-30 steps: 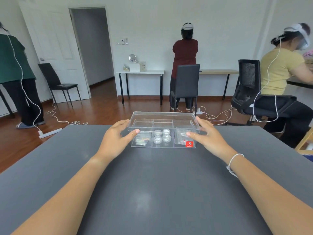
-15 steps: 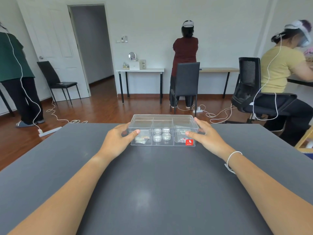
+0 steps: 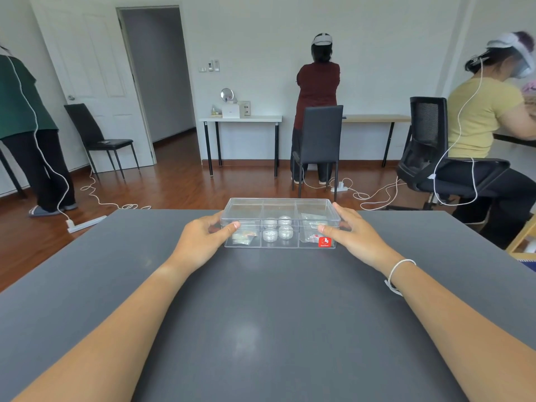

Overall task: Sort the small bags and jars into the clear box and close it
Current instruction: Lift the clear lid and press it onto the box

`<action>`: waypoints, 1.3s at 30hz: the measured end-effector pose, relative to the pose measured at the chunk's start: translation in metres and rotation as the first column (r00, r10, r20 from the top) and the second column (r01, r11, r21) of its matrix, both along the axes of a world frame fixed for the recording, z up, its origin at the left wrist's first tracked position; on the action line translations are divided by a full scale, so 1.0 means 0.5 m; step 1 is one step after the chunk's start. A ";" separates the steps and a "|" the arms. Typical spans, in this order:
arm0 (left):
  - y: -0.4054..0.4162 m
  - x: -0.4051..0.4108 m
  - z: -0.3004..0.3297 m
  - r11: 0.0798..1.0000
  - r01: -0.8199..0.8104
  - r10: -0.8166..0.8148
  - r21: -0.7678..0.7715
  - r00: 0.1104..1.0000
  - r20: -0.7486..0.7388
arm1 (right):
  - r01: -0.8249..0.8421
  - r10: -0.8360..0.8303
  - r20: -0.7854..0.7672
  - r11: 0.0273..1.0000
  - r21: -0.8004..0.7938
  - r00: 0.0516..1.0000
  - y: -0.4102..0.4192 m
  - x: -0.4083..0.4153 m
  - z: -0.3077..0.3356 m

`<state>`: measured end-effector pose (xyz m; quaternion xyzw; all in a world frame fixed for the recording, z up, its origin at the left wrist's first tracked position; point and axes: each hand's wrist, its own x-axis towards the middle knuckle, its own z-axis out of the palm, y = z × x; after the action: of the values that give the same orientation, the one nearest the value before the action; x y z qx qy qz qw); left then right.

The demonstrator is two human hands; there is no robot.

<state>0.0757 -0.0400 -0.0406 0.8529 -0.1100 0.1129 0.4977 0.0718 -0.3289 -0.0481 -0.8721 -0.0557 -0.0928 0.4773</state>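
Observation:
The clear box (image 3: 280,245) sits near the far edge of the grey table (image 3: 261,329), its clear lid (image 3: 278,205) lying flat on top. Inside, small bags (image 3: 243,238) fill the left compartment, several round clear jars (image 3: 278,229) the middle one, and more small bags (image 3: 311,236) the right one. A red sticker (image 3: 324,242) marks the front right corner. My left hand (image 3: 200,242) grips the box's left end, thumb on the front rim. My right hand (image 3: 356,236) grips the right end the same way.
Beyond the table stand a black chair (image 3: 319,140), a mesh office chair (image 3: 429,152) and a white side table (image 3: 240,118). Three other people work around the room. Cables and power strips (image 3: 87,223) lie on the wooden floor.
The lid was held raised above the box a second ago; it has come down and now rests flat on the box. Both hands stayed at the box's ends.

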 end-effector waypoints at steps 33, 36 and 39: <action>0.006 0.003 -0.022 0.999 -0.002 0.003 0.051 1.000 -0.022 | 0.024 -0.028 -0.042 0.997 -0.078 0.999 0.001 -0.012 -0.006; 0.009 -0.001 -0.029 0.998 0.002 0.000 0.066 1.000 -0.027 | 0.030 -0.034 -0.044 0.996 -0.088 0.998 0.001 -0.021 -0.008; 0.012 -0.008 -0.032 0.995 0.000 0.006 0.095 0.998 -0.055 | 0.048 -0.053 -0.037 0.992 -0.120 0.998 0.002 -0.033 -0.009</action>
<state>0.0719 -0.0340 -0.0564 0.8786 -0.1001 0.0846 0.4593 0.0554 -0.3279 -0.0528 -0.9017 -0.0293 -0.0838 0.4231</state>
